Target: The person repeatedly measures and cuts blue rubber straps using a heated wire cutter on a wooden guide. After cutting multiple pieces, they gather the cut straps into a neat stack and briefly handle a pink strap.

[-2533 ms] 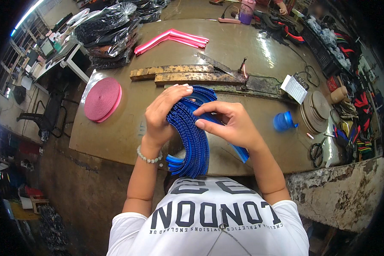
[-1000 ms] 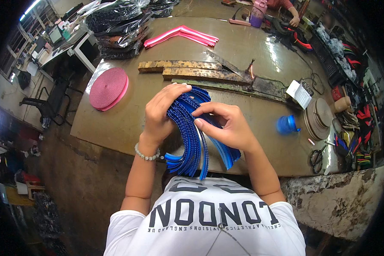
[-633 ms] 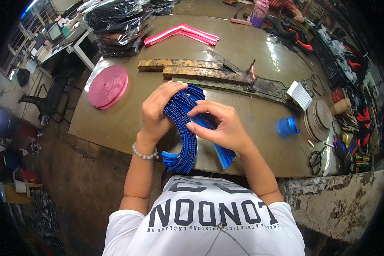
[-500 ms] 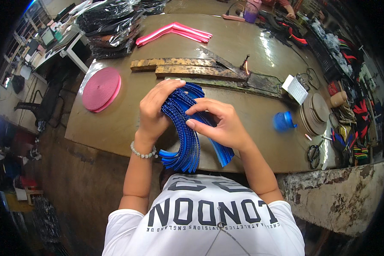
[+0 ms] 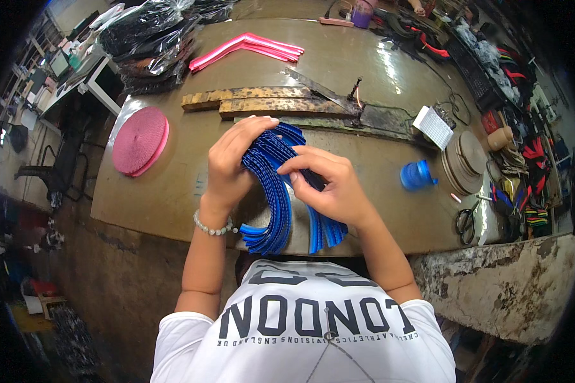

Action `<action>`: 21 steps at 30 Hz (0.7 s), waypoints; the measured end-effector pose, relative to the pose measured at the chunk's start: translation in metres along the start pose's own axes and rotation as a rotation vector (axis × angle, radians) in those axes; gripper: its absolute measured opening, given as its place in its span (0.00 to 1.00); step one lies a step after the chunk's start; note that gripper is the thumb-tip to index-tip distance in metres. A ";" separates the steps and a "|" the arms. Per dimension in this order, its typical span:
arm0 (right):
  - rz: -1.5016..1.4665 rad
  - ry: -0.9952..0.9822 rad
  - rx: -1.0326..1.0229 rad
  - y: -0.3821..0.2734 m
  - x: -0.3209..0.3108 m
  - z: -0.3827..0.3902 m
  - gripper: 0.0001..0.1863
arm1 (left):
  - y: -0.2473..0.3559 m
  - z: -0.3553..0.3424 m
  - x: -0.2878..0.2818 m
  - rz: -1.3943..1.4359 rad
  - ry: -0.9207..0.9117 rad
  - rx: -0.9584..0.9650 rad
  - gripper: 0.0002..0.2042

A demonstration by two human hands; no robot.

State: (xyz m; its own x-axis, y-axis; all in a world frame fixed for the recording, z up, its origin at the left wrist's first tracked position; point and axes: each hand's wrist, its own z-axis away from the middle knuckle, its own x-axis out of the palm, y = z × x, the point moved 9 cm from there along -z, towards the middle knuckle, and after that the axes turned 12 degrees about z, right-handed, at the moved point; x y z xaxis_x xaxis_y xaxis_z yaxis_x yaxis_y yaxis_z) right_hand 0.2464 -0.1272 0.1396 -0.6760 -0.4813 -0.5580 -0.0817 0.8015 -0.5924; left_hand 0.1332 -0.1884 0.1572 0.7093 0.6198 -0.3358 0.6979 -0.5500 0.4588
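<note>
A bundle of blue webbing strips [image 5: 276, 198], folded over so both ends hang toward me, is held over the near part of a brown table [image 5: 364, 70]. My left hand [image 5: 233, 163] grips the fold from the left, fingers curled over its top. My right hand [image 5: 329, 185] pinches the strips on the right side, thumb and fingers closed on them. The loose strip ends fan out below both hands.
A pink webbing roll [image 5: 139, 140] lies at the table's left. Pink strips [image 5: 249, 48], a wooden board with a metal cutter [image 5: 281, 102], a blue object [image 5: 417, 175], flat tape rolls [image 5: 465, 159] and scissors [image 5: 466, 223] are around. Black bagged bundles [image 5: 150, 35] sit far left.
Both hands keep working the blue strips; the right-hand group of ends has shifted slightly down and right. The camera view has drifted a little.
</note>
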 end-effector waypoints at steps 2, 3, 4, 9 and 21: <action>-0.015 -0.001 0.016 0.002 0.002 -0.001 0.08 | -0.002 0.000 -0.001 -0.006 0.004 -0.007 0.18; -0.023 0.003 0.022 0.003 0.003 -0.002 0.08 | -0.003 0.001 -0.003 -0.011 0.007 -0.012 0.18; -0.025 0.003 0.015 0.003 0.004 -0.002 0.08 | -0.004 0.001 -0.004 -0.019 0.006 -0.014 0.18; -0.103 -0.013 0.036 0.011 0.013 -0.006 0.09 | -0.006 0.004 -0.010 -0.070 -0.003 -0.029 0.19; -0.101 0.015 -0.030 0.006 0.019 -0.007 0.07 | -0.008 0.009 -0.016 -0.093 -0.006 -0.079 0.19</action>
State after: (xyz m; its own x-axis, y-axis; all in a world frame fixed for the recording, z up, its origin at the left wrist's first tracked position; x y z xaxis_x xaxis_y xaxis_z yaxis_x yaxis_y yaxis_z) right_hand 0.2275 -0.1288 0.1294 -0.6739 -0.5548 -0.4879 -0.1717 0.7600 -0.6269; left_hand 0.1171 -0.1993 0.1514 0.6428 0.6624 -0.3848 0.7507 -0.4447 0.4886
